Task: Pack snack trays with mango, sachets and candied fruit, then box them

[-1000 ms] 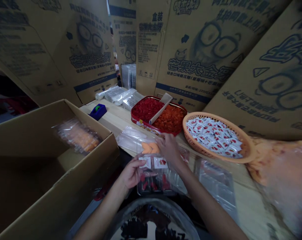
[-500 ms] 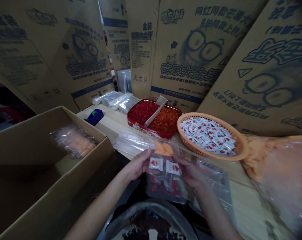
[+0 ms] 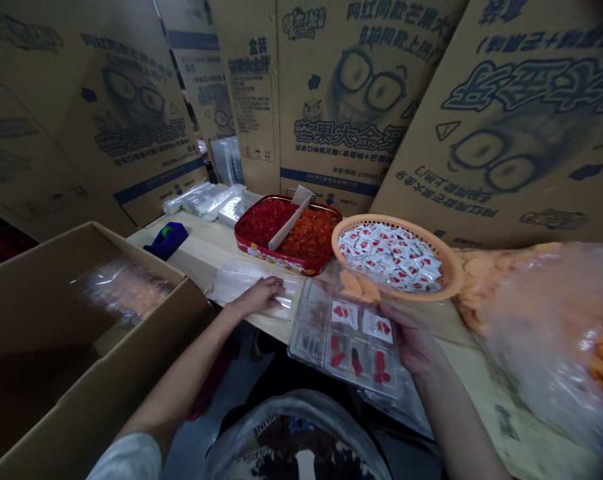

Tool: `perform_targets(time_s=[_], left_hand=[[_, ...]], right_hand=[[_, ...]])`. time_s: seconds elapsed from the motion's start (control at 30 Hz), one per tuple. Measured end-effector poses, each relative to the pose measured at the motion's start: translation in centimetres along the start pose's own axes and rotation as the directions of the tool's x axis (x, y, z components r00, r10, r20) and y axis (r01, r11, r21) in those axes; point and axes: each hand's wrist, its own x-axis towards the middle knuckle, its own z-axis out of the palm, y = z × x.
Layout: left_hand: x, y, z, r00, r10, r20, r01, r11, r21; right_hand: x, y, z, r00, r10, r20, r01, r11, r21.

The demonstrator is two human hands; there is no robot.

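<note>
My right hand [image 3: 414,340] grips the right edge of a clear plastic compartment box [image 3: 361,337], tilted at the table's front edge. Orange candies lie in its top section, two white printed sachets in the middle, and red pieces, one partly dark, in the bottom section. An empty clear half extends on the box's left side. On the table, my left hand [image 3: 261,295] rests with fingers curled on flat clear plastic bags [image 3: 228,280]; the fingertips seem to pinch the top one. More clear plastic trays [image 3: 404,400] lie under the box.
Behind stand a red tin [image 3: 286,233] of red and orange candies with a divider, and an orange basket [image 3: 451,267] of sachets. A tape dispenser [image 3: 167,240] and wrapped packs [image 3: 208,200] sit left. An open carton [image 3: 131,347] is at left; a large candy bag [image 3: 541,320] lies right.
My left hand has let go of the box and moved left onto the plastic bags. My right hand has shifted the box rightward, and its clear left half now shows. The view has turned slightly.
</note>
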Motion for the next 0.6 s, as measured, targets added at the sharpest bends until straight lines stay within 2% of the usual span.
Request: perform_targets(time_s=[0.17, 0.43, 0.6], left_hand=[[0.2, -0.4, -0.1, 1.0, 0.01, -0.028, -0.01, 1.0, 0.008], [0.7, -0.9, -0.5, 0.999, 0.003, -0.044, -0.004, 1.0, -0.014], [1.4, -0.8, -0.5, 0.998, 0.001, -0.067, -0.002, 1.0, -0.007]], right_hand=[[0.7, 0.4, -0.4, 1.0, -0.005, -0.022, 0.005, 1.0, 0.022], [0.1, 0.4, 0.4, 0.997, -0.022, -0.069, 0.028, 0.995, 0.094], [-1.0, 0.1, 1.2, 0.994, 0.04, -0.099, -0.03, 0.994, 0.104]])
